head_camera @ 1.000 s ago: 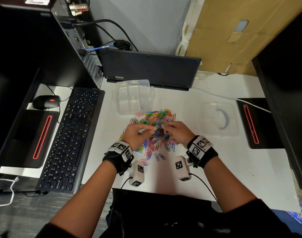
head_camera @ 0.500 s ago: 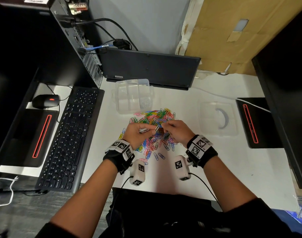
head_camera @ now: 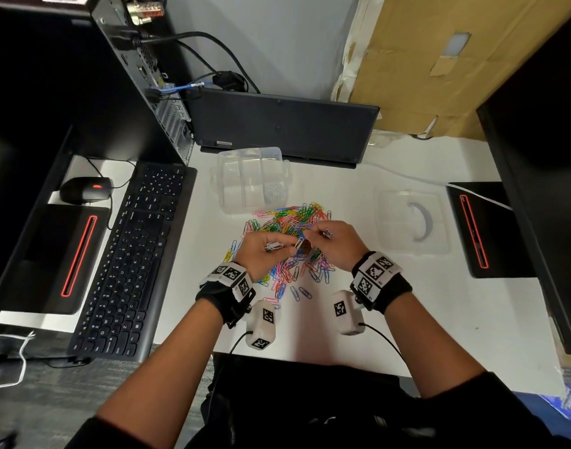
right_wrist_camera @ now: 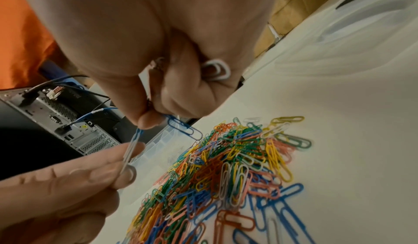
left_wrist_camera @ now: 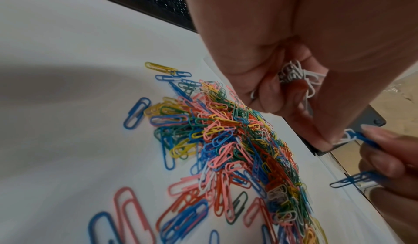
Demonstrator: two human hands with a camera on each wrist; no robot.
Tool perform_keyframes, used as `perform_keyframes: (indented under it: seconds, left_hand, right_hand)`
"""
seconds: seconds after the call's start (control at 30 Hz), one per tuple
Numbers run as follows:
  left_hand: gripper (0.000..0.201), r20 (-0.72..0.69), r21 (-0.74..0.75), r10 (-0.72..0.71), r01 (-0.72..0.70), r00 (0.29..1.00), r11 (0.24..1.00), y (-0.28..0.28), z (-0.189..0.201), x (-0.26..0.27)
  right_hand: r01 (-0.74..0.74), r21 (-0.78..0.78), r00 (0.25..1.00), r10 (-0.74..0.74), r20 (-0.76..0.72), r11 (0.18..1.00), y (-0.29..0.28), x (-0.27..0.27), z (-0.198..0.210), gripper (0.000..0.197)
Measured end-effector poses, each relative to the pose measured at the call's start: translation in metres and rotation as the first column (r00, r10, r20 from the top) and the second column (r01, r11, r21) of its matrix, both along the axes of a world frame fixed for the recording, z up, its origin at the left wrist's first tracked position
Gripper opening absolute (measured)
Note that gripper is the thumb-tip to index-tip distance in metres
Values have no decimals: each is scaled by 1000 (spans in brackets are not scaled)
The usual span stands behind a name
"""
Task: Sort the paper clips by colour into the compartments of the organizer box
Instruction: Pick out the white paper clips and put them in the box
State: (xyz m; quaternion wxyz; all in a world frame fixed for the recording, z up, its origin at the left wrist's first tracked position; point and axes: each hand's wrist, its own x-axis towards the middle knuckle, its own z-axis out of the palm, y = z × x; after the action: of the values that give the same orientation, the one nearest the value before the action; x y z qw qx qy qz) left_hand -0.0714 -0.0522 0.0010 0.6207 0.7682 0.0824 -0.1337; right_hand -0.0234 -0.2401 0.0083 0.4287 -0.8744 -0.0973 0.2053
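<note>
The head cam sits up high and looks forward and down, so it takes in the whole white desk [head_camera: 407, 319] from the wall back to the person's lap, with both forearms reaching in from the bottom. The left wrist cam is super close, peeking out from under the left hand [left_wrist_camera: 282, 51] low over the desk, and the right wrist cam does the same under the right hand [right_wrist_camera: 158, 42]. All three share the pile of paper clips [head_camera: 290, 244], and each wrist cam also catches the other hand's fingertips.
</note>
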Motion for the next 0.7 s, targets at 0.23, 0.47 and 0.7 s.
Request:
perform_keyframes:
  seconds: [0.23, 0.47, 0.7]
  left_hand:
    - [20, 22, 107, -44, 42, 999, 993, 3, -1, 2]
    - [20, 115, 325, -129, 86, 985, 942, 0, 2, 7]
    - [15, 162, 462, -281, 179, 946, 869, -3, 4, 12]
  right_hand:
    - [-35, -42, 988, 41, 146, 998, -2, 1, -4, 26]
    - [-84, -67, 979, 95, 180, 994, 0, -2, -9, 25]
    - [-102, -6, 985, 102, 143, 995, 7, -7, -6, 27]
